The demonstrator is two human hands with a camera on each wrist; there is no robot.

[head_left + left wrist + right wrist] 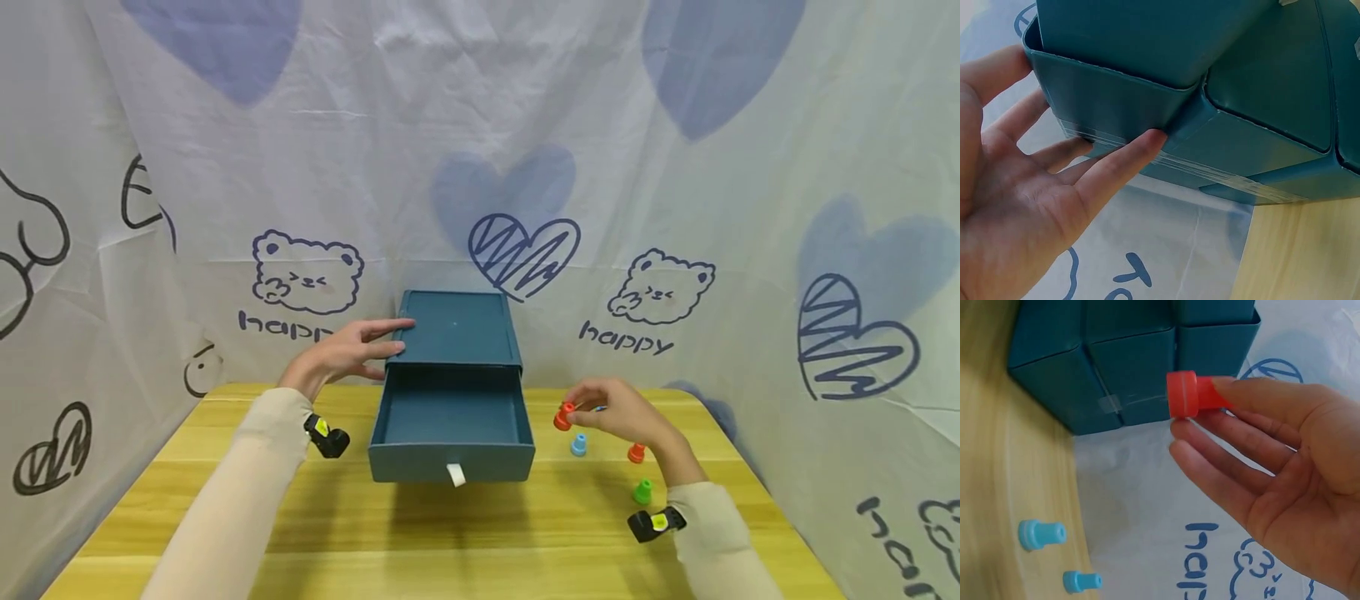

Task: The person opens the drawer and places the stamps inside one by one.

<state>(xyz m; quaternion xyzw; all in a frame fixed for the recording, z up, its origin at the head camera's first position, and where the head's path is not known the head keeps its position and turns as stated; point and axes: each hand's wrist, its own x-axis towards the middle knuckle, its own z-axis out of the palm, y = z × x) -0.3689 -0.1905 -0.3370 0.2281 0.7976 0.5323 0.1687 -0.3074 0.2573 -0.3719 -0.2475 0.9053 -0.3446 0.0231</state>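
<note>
1. Leftmost, the left hand (pixel 348 354) has its fingers spread, fingertips against the side and top edge of the unit (pixel 457 329). Nothing is gripped there, so a bump to the unit could probably shift it.
2. Next comes the drawer (pixel 450 417), pulled well out at the front, a white tab (pixel 456 475) on its face. Downward pressure on that overhang could tip the unit or unseat the drawer.
3. Right of the drawer, off the tabletop (pixel 465 558), is the red peg (pixel 564 416), its narrow end pinched by the right hand (pixel 611 408). The wide end sticks out free; a loose pinch could let it slip, and a low path could knock it on the drawer's wall.
4. Below that hand stands a blue peg (pixel 579 444); the right-wrist view shows another blue peg (pixel 1082 581). A dipping hand could topple either.
5. Farther right stand a second red peg (pixel 637 452) and a green peg (pixel 642 492), near the right forearm, which could brush them over.
</note>
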